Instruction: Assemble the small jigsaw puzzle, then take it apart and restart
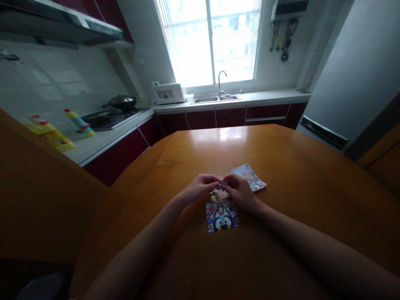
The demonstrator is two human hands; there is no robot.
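A partly joined jigsaw puzzle (222, 216) with a blue cartoon dog's face lies flat on the wooden table. Loose puzzle pieces (213, 197) are scattered just beyond its upper edge. My left hand (203, 185) and my right hand (239, 191) meet above these pieces, fingertips close together. A small puzzle piece (221, 186) shows between the fingertips, pinched by both hands. Its picture is too small to make out. Behind my right hand, a printed picture sheet (250, 177) rests on the table, partly covered by that hand.
The wooden table (168, 183) has a glossy top. Beyond it runs a counter with a sink (215, 99), a white microwave (168, 93) and, at left, a stove with a dark wok (121, 102). Bottles (79, 123) stand at the left. A refrigerator (356, 79) is at right.
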